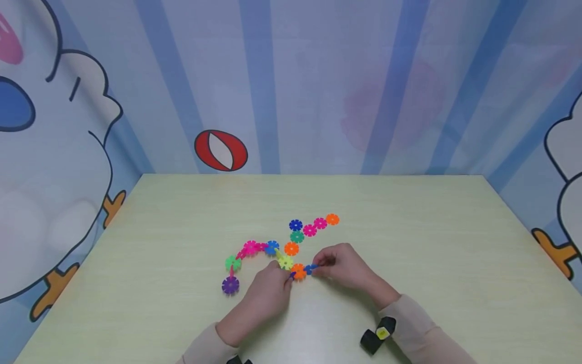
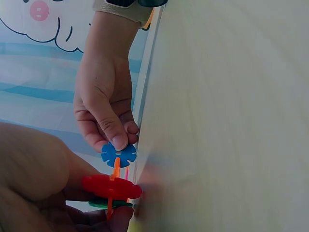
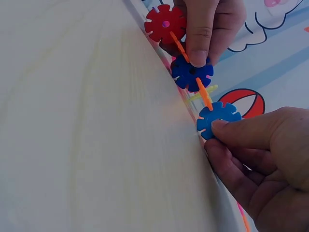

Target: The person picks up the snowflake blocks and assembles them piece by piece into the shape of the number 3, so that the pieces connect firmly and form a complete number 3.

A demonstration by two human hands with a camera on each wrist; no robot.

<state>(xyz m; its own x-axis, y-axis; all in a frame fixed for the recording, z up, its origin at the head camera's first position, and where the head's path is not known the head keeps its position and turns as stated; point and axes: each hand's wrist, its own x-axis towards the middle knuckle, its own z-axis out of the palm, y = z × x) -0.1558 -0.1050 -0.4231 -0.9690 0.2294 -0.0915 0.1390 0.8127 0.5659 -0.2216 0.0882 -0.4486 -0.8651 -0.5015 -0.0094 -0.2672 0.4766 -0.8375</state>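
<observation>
A chain of notched, interlocking plastic discs curves over the table in the head view, from a purple disc (image 1: 230, 285) past a green disc (image 1: 233, 263) and pink discs (image 1: 250, 247) to a yellow disc (image 1: 286, 262). My left hand (image 1: 269, 289) grips the chain near its right end, the thumb on a dark blue disc (image 3: 192, 72). An orange disc (image 1: 298, 272) slots between that disc and a light blue disc (image 3: 216, 119). My right hand (image 1: 344, 266) pinches the light blue disc between thumb and fingers. A red disc (image 2: 112, 187) is beside the left fingers.
Beyond the hands lie several more discs in a bent row: an orange disc (image 1: 291, 248), a teal disc (image 1: 297, 236), a dark blue disc (image 1: 295, 225), two pink discs (image 1: 320, 223) and another orange disc (image 1: 332, 219). Behind the pale table (image 1: 423, 222) hangs a printed cloth backdrop (image 1: 309, 86).
</observation>
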